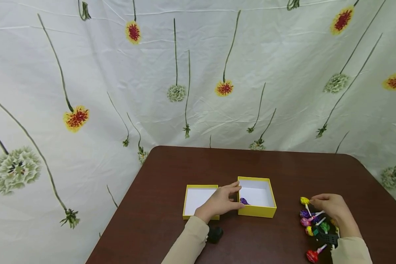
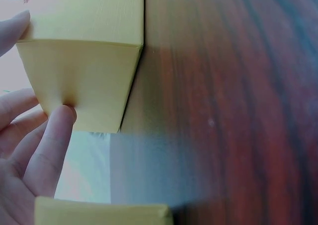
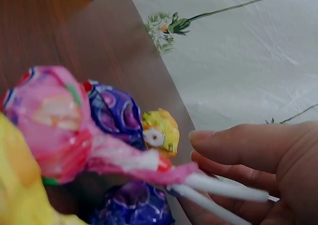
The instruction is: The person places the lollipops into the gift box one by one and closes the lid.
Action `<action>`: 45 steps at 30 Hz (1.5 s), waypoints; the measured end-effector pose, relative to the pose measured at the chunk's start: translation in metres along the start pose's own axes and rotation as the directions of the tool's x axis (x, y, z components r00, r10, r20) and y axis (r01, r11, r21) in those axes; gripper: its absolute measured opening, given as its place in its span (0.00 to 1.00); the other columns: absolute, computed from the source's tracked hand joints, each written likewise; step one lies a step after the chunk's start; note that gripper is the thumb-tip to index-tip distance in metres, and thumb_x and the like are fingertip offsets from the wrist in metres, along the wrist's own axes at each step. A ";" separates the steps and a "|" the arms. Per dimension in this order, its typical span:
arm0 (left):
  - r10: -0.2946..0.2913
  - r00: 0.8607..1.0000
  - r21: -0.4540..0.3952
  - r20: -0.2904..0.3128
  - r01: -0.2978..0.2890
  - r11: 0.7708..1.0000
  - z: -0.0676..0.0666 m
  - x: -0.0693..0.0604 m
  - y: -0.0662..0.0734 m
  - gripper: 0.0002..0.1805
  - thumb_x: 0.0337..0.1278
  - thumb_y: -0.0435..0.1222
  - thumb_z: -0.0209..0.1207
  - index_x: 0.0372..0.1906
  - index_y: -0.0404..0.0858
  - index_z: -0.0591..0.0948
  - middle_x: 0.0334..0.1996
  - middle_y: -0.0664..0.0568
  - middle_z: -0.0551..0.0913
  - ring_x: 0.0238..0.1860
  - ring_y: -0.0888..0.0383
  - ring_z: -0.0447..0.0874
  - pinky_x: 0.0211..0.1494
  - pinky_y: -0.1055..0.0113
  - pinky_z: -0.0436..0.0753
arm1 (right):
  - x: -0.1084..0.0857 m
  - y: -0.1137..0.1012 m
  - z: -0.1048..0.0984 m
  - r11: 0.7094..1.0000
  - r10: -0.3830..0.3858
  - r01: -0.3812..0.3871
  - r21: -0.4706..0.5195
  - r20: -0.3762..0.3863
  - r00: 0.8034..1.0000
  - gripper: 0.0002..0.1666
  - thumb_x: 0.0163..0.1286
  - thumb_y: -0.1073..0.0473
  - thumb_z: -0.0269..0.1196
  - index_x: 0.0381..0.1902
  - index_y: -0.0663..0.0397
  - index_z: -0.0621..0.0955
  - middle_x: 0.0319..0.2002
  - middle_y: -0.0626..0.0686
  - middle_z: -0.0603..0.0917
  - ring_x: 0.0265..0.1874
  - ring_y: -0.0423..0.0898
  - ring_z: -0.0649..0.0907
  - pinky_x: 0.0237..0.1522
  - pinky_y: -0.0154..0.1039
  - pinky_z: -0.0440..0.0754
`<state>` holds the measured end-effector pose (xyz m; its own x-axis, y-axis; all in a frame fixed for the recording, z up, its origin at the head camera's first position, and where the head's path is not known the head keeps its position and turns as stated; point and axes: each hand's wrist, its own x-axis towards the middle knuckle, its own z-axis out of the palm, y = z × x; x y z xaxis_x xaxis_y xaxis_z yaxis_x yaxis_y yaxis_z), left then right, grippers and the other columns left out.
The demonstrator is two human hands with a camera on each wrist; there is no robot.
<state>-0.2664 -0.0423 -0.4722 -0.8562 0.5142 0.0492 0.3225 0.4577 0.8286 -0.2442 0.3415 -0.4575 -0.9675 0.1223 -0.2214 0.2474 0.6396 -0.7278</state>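
In the head view, my left hand (image 1: pixel 220 201) grips the left side of a yellow box (image 1: pixel 258 211) with a white inside. A purple lollipop (image 1: pixel 244 201) lies in its near left corner. The left wrist view shows my thumb and fingers (image 2: pixel 48 153) against the walls of the box (image 2: pixel 82 81). My right hand (image 1: pixel 331 207) hovers beside a yellow lollipop (image 1: pixel 305 200) at the far end of a lollipop pile. In the right wrist view, a small gap parts my thumb (image 3: pixel 238 145) from that yellow lollipop (image 3: pixel 163 130); no hold is visible.
A shallower yellow tray (image 1: pixel 184 209) with a white inside stands left of the box. A black object (image 1: pixel 214 234) lies under my left forearm. Pink (image 1: pixel 305 222), green (image 1: pixel 325 226) and red (image 1: pixel 312 256) lollipops lie at the right. A flowered cloth (image 1: pixel 201 110) hangs behind the table.
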 end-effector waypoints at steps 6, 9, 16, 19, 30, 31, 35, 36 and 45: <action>0.009 1.000 -0.002 0.001 -0.009 1.000 0.000 0.001 0.000 0.38 0.58 0.43 0.70 0.72 0.38 0.71 0.78 0.53 0.61 0.65 0.50 0.79 0.57 0.66 0.85 | 0.001 -0.006 0.002 1.000 -0.024 0.024 -0.012 -0.005 1.000 0.29 0.74 0.51 0.60 0.54 0.76 0.79 0.52 0.74 0.82 0.46 0.62 0.86 0.46 0.60 0.83; 0.010 1.000 -0.003 0.002 -0.010 1.000 -0.001 0.001 0.000 0.38 0.58 0.43 0.70 0.72 0.38 0.71 0.78 0.53 0.61 0.65 0.50 0.79 0.57 0.66 0.85 | 0.003 -0.009 0.005 1.000 -0.010 0.010 -0.025 -0.022 1.000 0.33 0.72 0.46 0.62 0.52 0.77 0.79 0.52 0.75 0.81 0.45 0.62 0.85 0.43 0.55 0.85; 0.009 1.000 -0.001 0.002 -0.009 1.000 -0.001 -0.001 0.002 0.38 0.58 0.43 0.70 0.72 0.38 0.71 0.78 0.53 0.61 0.64 0.50 0.80 0.57 0.67 0.85 | 0.006 -0.010 0.012 0.998 0.018 -0.020 -0.065 -0.024 1.000 0.30 0.66 0.45 0.66 0.44 0.71 0.85 0.47 0.73 0.83 0.42 0.60 0.84 0.38 0.51 0.84; 0.009 1.000 -0.001 0.001 -0.009 1.000 -0.001 -0.001 0.002 0.38 0.58 0.43 0.70 0.72 0.38 0.71 0.78 0.52 0.61 0.64 0.50 0.80 0.57 0.67 0.85 | 0.007 -0.011 0.013 0.997 0.012 -0.014 -0.079 -0.033 0.999 0.27 0.66 0.46 0.67 0.42 0.70 0.85 0.44 0.71 0.84 0.40 0.59 0.84 0.38 0.51 0.84; -0.003 1.000 0.012 0.000 0.003 1.000 0.000 -0.003 0.003 0.38 0.58 0.44 0.70 0.72 0.38 0.71 0.78 0.53 0.61 0.61 0.51 0.83 0.56 0.66 0.86 | 0.005 -0.011 0.018 0.996 -0.007 0.002 -0.089 -0.056 0.998 0.21 0.66 0.51 0.66 0.38 0.69 0.86 0.40 0.69 0.86 0.36 0.56 0.86 0.36 0.51 0.84; -0.004 1.000 0.009 0.000 0.004 1.000 0.000 -0.003 0.003 0.38 0.58 0.44 0.70 0.72 0.38 0.71 0.78 0.53 0.61 0.61 0.51 0.83 0.56 0.66 0.86 | 0.005 -0.011 0.017 0.995 -0.008 0.002 -0.095 -0.063 0.998 0.21 0.66 0.52 0.65 0.38 0.69 0.86 0.39 0.68 0.86 0.36 0.55 0.86 0.35 0.50 0.84; -0.008 1.000 -0.003 0.002 0.008 1.000 0.000 -0.003 0.003 0.39 0.58 0.43 0.70 0.72 0.38 0.71 0.78 0.53 0.61 0.63 0.51 0.81 0.57 0.66 0.85 | 0.005 -0.013 0.017 0.993 -0.026 0.015 -0.119 -0.093 0.995 0.21 0.66 0.52 0.65 0.38 0.69 0.86 0.37 0.64 0.86 0.37 0.56 0.82 0.30 0.43 0.80; -0.007 1.000 -0.002 0.001 0.007 1.000 0.000 -0.002 0.003 0.39 0.58 0.43 0.70 0.72 0.38 0.71 0.78 0.53 0.61 0.63 0.50 0.81 0.56 0.66 0.85 | 0.005 -0.014 0.017 0.993 -0.032 0.019 -0.120 -0.103 0.994 0.21 0.66 0.52 0.64 0.38 0.70 0.86 0.36 0.64 0.85 0.36 0.56 0.81 0.29 0.41 0.78; -0.003 1.000 -0.009 0.000 0.003 1.000 -0.001 -0.002 0.002 0.39 0.58 0.43 0.70 0.72 0.38 0.71 0.78 0.53 0.61 0.62 0.50 0.82 0.57 0.66 0.85 | 0.002 -0.023 0.013 0.995 -0.071 0.055 -0.086 -0.190 0.979 0.20 0.67 0.55 0.63 0.40 0.72 0.84 0.35 0.63 0.84 0.34 0.53 0.78 0.27 0.38 0.74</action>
<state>-0.2645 -0.0426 -0.4701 -0.8573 0.5127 0.0466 0.3163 0.4531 0.8335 -0.2508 0.3170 -0.4498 -0.9749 0.2188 -0.0415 0.1880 0.7086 -0.6801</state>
